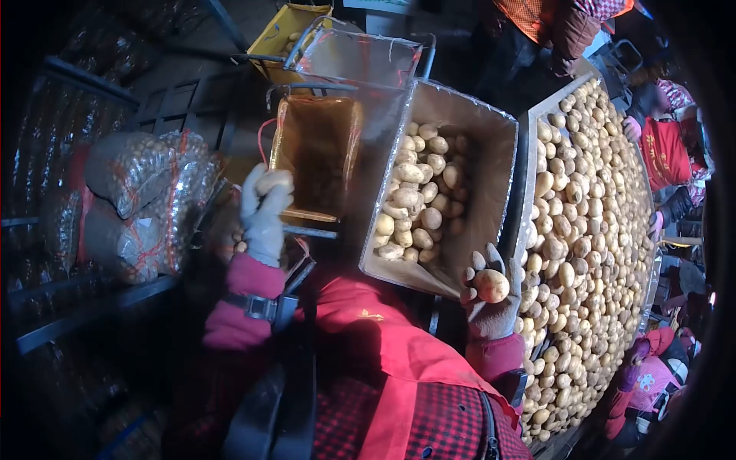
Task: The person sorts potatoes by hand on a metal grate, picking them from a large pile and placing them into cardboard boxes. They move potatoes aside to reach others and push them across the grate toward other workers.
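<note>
On the left, bulging clear plastic sacks [126,172] with red strings lie piled together, a dark metal bar [92,81] slanting past on their far side and a paler metal rail [96,313] on their near side. At the far right stands a person in orange and dark brown clothing [573,34], cut off by the edge of view. Farther right, past the heaped surface, are a person in a red apron [665,153] with checked sleeves and, nearer, a person in a pink printed top [652,383].
</note>
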Demonstrator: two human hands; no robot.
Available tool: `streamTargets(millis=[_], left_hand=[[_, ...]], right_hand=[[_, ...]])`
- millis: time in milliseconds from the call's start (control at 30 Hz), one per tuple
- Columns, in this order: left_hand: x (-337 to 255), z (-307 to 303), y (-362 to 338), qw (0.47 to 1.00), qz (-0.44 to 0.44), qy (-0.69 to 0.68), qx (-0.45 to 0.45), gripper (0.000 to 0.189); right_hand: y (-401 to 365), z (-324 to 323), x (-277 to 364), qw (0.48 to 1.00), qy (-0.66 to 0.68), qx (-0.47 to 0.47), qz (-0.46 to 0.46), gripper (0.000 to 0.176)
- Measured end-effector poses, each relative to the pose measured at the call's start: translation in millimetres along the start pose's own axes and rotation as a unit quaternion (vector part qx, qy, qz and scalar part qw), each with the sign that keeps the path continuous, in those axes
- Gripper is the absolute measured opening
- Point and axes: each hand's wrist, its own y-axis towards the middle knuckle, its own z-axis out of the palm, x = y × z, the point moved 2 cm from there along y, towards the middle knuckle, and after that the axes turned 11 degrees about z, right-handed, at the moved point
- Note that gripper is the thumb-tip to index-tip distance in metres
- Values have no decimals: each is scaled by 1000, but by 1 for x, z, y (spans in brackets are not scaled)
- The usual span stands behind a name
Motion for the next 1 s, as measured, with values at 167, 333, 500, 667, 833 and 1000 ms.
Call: streamTargets(millis=[167, 333, 500, 667, 833, 1000], left_hand=[[45, -116, 4, 988, -1, 110, -105, 59], [75, -158, 6, 905, 161, 394, 15, 53], [11, -25, -4, 940, 198, 259, 105, 47], [-35, 116, -38, 781, 376, 296, 402, 43], [-20, 159, -54, 798, 314, 260, 444, 44], [19, 184, -51, 835, 252, 216, 439, 45]], right_hand=[[1, 14, -6, 1000, 1, -2, -8, 62], [14, 13, -9, 997, 52, 49, 27, 57], [21, 13, -17, 990, 39, 126, 41, 59], [24, 22, -26, 986, 35, 156, 52, 59], [12, 35, -9, 998, 21, 46, -44, 54], [-33, -1, 9, 994, -35, 88, -54, 63]])
